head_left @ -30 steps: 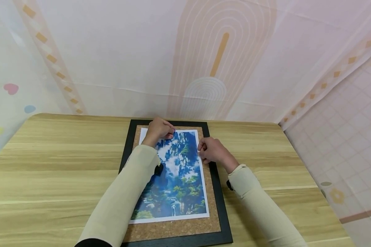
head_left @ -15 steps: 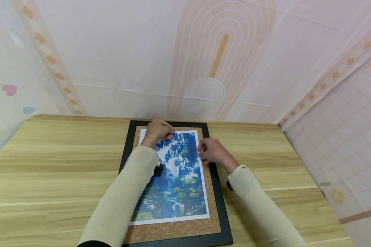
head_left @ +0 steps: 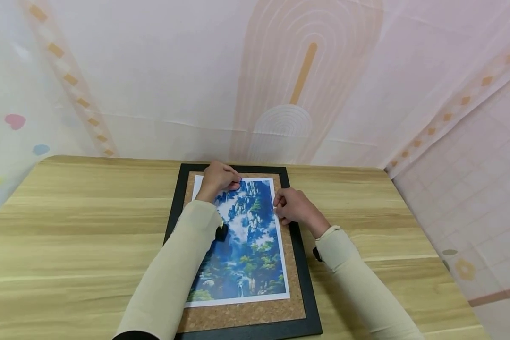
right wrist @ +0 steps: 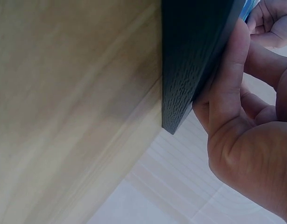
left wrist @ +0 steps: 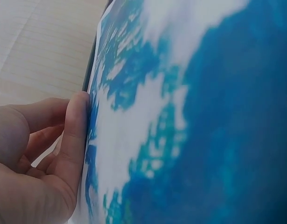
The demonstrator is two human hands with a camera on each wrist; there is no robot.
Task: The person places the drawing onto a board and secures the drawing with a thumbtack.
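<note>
A blue-and-green landscape print [head_left: 246, 236] lies on a cork board [head_left: 295, 302] with a black frame [head_left: 308, 293], flat on the wooden table [head_left: 80, 222]. My left hand [head_left: 218, 178] sits at the print's top edge with fingers curled, and a small red pin [head_left: 234, 186] shows under its fingertips. In the left wrist view its thumb [left wrist: 75, 135] presses against the print [left wrist: 204, 116]. My right hand [head_left: 291, 206] rests curled at the print's right edge and pinches it, its fingers [right wrist: 227, 79] lying against the black frame [right wrist: 194, 56].
A patterned cloth backdrop [head_left: 280, 85] hangs close behind the table's far edge. The table's right edge [head_left: 425, 245] drops to a pale tiled floor [head_left: 484, 189]. Bare wood lies left and right of the board.
</note>
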